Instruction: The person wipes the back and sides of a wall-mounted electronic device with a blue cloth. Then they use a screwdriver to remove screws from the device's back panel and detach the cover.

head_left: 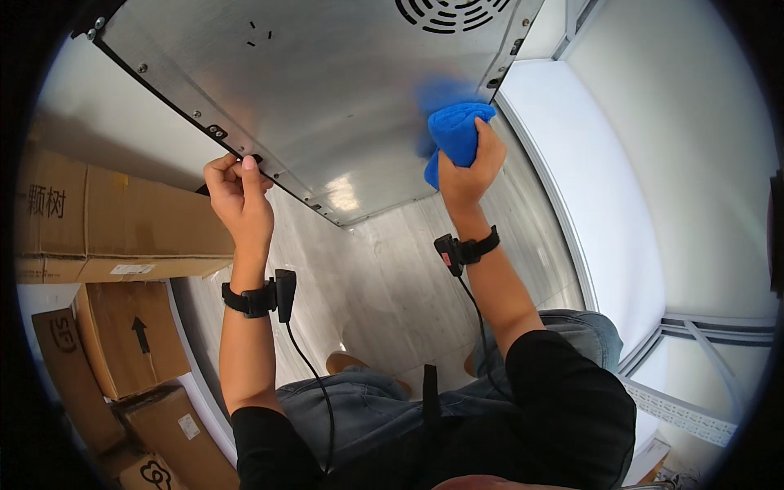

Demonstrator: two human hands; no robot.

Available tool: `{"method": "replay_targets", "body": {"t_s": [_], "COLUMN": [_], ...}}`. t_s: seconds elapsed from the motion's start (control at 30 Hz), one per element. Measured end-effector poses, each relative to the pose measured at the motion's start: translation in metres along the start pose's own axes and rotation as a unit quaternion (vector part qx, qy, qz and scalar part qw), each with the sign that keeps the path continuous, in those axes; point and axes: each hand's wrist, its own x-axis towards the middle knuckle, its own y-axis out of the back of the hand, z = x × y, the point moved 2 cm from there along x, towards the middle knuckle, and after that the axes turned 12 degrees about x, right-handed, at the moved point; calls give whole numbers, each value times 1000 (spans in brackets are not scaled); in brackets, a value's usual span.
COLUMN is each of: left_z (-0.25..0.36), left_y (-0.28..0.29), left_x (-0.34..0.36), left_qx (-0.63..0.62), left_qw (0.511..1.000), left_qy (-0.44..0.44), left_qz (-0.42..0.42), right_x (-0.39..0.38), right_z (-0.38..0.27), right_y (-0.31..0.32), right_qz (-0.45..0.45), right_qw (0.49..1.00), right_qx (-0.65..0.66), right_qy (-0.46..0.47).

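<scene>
A large brushed metal panel (327,82) with vent slots, screws and a dark edge fills the top middle. My left hand (241,196) has its fingers curled on the left edge of this panel, thumb at a small black fitting there. My right hand (474,167) is closed round a folded blue cloth (457,131), held at the panel's surface near its right edge, with a blurred blue reflection above it. A black strapped device with a cable sits on each wrist.
Cardboard boxes (131,318) are stacked at the left. At the right are a white ledge (588,196), a pale wall (694,147) and metal framing (694,327). Below the panel lies a light wood-look floor (367,286), with my legs and feet at the bottom.
</scene>
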Motion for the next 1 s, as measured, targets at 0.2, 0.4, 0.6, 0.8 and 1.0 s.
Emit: {"method": "replay_targets", "body": {"t_s": [0.2, 0.4, 0.6, 0.8, 1.0], "left_z": [-5, -5, 4, 27, 31], "left_y": [3, -1, 4, 7, 14], "left_x": [1, 0, 5, 16, 24], "left_qx": [14, 14, 23, 131, 174], "left_qw": [1000, 999, 999, 990, 979], "left_qy": [3, 9, 7, -40, -107], "left_qz": [-8, -28, -27, -22, -11], "right_x": [3, -2, -18, -8, 54], "right_z": [-3, -17, -66, -115, -117], "right_y": [0, -7, -34, -54, -32], "right_qz": [-7, -6, -95, -153, -96], "right_qw": [999, 999, 991, 975, 985], "right_qx": [39, 31, 86, 152, 124], "right_qy": [-17, -25, 26, 50, 75]}}
